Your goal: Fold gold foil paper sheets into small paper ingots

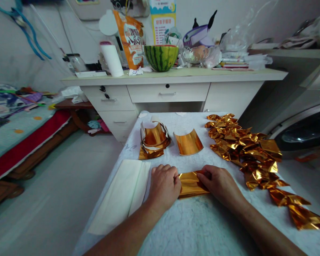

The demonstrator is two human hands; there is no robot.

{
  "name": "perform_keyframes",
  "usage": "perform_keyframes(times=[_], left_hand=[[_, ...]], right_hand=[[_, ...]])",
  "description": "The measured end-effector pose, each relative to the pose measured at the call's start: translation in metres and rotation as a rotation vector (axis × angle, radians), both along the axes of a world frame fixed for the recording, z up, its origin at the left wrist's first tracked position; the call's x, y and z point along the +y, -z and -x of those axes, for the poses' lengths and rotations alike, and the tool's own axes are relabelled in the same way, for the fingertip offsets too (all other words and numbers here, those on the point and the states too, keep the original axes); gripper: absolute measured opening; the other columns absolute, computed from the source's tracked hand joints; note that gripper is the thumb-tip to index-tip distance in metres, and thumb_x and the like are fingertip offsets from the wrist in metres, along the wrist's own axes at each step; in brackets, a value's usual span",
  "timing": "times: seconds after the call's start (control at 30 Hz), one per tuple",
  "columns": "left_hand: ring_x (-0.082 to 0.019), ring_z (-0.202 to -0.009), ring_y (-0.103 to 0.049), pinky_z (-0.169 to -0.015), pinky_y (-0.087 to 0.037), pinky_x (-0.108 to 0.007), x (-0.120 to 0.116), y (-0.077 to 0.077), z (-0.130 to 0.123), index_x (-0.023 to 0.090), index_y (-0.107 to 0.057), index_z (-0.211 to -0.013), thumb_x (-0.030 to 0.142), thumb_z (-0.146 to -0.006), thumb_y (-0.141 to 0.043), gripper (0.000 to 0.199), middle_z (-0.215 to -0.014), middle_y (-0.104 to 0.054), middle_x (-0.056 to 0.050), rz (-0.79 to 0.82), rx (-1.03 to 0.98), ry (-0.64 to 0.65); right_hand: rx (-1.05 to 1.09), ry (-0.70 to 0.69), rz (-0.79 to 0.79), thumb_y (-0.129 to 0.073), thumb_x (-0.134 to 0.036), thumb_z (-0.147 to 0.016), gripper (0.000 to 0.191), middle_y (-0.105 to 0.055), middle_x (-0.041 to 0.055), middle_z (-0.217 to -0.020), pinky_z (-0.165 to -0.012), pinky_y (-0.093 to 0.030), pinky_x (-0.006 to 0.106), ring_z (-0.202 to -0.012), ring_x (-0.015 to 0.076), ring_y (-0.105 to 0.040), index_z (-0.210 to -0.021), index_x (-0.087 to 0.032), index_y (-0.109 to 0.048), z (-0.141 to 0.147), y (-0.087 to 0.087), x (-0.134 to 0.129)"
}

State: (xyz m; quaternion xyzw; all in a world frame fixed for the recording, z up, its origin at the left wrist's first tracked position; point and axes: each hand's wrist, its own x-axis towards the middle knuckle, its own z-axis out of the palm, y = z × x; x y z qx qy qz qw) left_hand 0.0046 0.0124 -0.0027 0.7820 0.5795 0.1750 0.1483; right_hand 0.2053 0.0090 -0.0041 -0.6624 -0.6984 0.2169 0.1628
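Between my hands lies a sheet of gold foil paper [191, 185], flat on the cloth-covered table, its lower edge looking layered. My left hand [165, 183] is closed on its left end, fingers curled. At the right end my right hand [216, 181] pinches the upper edge between thumb and fingers. Just beyond, a curved gold foil sheet [189, 143] rests alone. To its left stands a curled stack of gold foil sheets [154, 138] with white paper edges. Folded gold foil pieces [240, 149], twisted in shape, are heaped along the right side.
A folded pale cloth or paper [120, 195] lies by my left forearm. Behind the table is a white desk [170, 78] bearing a watermelon half [161, 57], an orange snack bag [130, 39] and a paper roll [112, 59]. A washing machine [304, 121] stands right, a bed [24, 131] left.
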Motion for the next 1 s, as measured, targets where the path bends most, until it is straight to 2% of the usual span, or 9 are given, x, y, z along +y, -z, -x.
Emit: perform_keyframes(times=[0.17, 0.23, 0.37, 0.5, 0.63, 0.73, 0.87, 0.97, 1.0], left_hand=[[-0.021, -0.083, -0.052, -0.077, -0.029, -0.035, -0.001, 0.005, -0.001, 0.020, -0.054, -0.070, 0.014, -0.078, -0.056, 0.010, -0.077, -0.059, -0.002, -0.011, 0.012, -0.019], [-0.022, -0.087, -0.052, -0.079, -0.030, -0.036, -0.002, 0.006, 0.000, 0.021, -0.056, -0.078, 0.014, -0.077, -0.057, 0.007, -0.082, -0.060, -0.001, -0.026, -0.017, -0.040], [-0.023, -0.097, -0.049, -0.084, -0.031, -0.037, -0.002, 0.005, 0.001, 0.021, -0.057, -0.097, 0.009, -0.076, -0.058, 0.024, -0.098, -0.060, -0.003, -0.066, -0.102, -0.055], [-0.021, -0.093, -0.049, -0.081, -0.032, -0.035, 0.002, 0.003, 0.003, 0.023, -0.065, -0.082, 0.007, -0.081, -0.054, 0.019, -0.091, -0.063, -0.001, -0.010, -0.134, 0.137], [-0.018, -0.085, -0.052, -0.079, -0.037, -0.032, 0.007, 0.005, 0.004, 0.021, -0.068, -0.077, 0.008, -0.087, -0.049, 0.026, -0.082, -0.063, -0.002, 0.074, -0.154, 0.288], [-0.018, -0.086, -0.054, -0.079, -0.040, -0.030, 0.008, 0.006, 0.006, 0.020, -0.068, -0.080, 0.004, -0.084, -0.047, 0.027, -0.085, -0.063, -0.002, 0.093, -0.172, 0.306], [-0.018, -0.091, -0.054, -0.084, -0.042, -0.031, 0.006, 0.003, 0.008, 0.021, -0.067, -0.085, 0.009, -0.083, -0.053, 0.019, -0.091, -0.062, -0.001, 0.084, -0.185, 0.315], [-0.020, -0.092, -0.053, -0.085, -0.042, -0.033, 0.003, 0.000, 0.009, 0.021, -0.064, -0.085, 0.021, -0.081, -0.063, 0.004, -0.092, -0.060, -0.001, 0.098, -0.157, 0.314], [-0.020, -0.093, -0.052, -0.085, -0.042, -0.034, 0.003, -0.001, 0.009, 0.021, -0.063, -0.086, 0.025, -0.080, -0.066, 0.008, -0.093, -0.059, -0.001, 0.100, -0.145, 0.312]], right_hand=[[-0.080, 0.005, 0.010, -0.055, -0.037, -0.086, 0.023, -0.069, 0.0042, -0.069, -0.055, -0.031, 0.029, -0.059, 0.0182, -0.057, -0.070, -0.022, -0.063, 0.002, -0.001, 0.000], [-0.105, 0.006, 0.004, -0.055, -0.037, -0.086, 0.024, -0.068, 0.0041, -0.068, -0.055, -0.030, 0.029, -0.059, 0.0180, -0.056, -0.069, -0.022, -0.062, 0.003, 0.000, 0.000], [-0.139, 0.015, -0.007, -0.056, -0.037, -0.085, 0.024, -0.065, 0.0030, -0.065, -0.053, -0.027, 0.028, -0.057, 0.0174, -0.054, -0.067, -0.022, -0.057, 0.002, 0.002, 0.001], [-0.120, 0.054, -0.019, -0.059, -0.037, -0.083, 0.017, -0.062, 0.0008, -0.063, -0.051, -0.025, 0.027, -0.055, 0.0167, -0.053, -0.076, -0.023, -0.055, 0.001, 0.007, 0.001], [-0.075, 0.083, -0.086, -0.061, -0.030, -0.081, 0.016, -0.061, -0.0001, -0.074, -0.055, -0.032, 0.025, -0.063, 0.0169, -0.056, -0.093, -0.022, -0.053, -0.001, 0.009, 0.000], [-0.052, -0.031, -0.126, -0.055, -0.024, -0.085, 0.003, -0.060, 0.0016, -0.083, -0.061, -0.036, 0.026, -0.071, 0.0168, -0.057, -0.085, -0.022, -0.055, -0.002, 0.007, 0.000], [-0.009, -0.203, -0.104, -0.045, -0.015, -0.089, 0.020, -0.059, 0.0017, -0.081, -0.067, -0.040, 0.027, -0.077, 0.0163, -0.057, -0.074, -0.021, -0.057, -0.003, 0.003, 0.002], [-0.006, -0.230, -0.080, -0.044, -0.014, -0.089, 0.022, -0.059, 0.0017, -0.080, -0.068, -0.040, 0.027, -0.078, 0.0163, -0.056, -0.074, -0.021, -0.059, -0.003, 0.001, 0.002], [-0.009, -0.228, -0.078, -0.044, -0.014, -0.089, 0.021, -0.059, 0.0018, -0.081, -0.069, -0.040, 0.027, -0.078, 0.0164, -0.056, -0.076, -0.020, -0.060, -0.003, 0.000, 0.002]])
